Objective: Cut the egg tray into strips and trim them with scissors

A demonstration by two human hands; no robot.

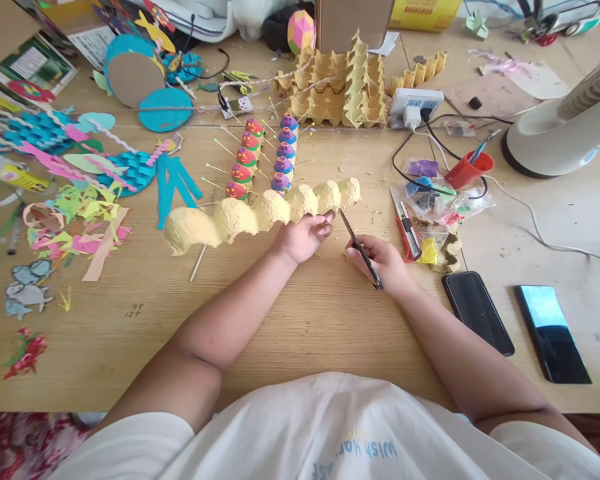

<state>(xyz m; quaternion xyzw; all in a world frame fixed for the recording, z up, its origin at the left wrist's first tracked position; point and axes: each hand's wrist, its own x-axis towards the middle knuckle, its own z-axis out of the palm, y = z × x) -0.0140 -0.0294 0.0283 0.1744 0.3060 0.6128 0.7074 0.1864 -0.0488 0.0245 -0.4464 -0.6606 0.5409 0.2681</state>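
A pale yellow strip cut from an egg carton (273,208), its cups bottom up, lies across my left hand (304,237). That hand is closed on it from below, near its middle, with some fingers hidden behind the cups. In my right hand (383,261) is a small knife with a black handle (367,265). The knife's dark blade points up and left, its tip close to the strip's right part; whether they touch I cannot tell. Beyond the strip stand two rows of painted egg cups, one red and green (245,159), one purple and orange (284,155), with pins stuck out sideways.
Egg cartons (335,87) lie at the back beside a white power strip (416,103). On the right are a red cutter (406,227), a red cup (470,170), two phones (479,312) and a white appliance (570,127). Paper scraps (75,220) and blue woven pieces (130,170) cover the left.
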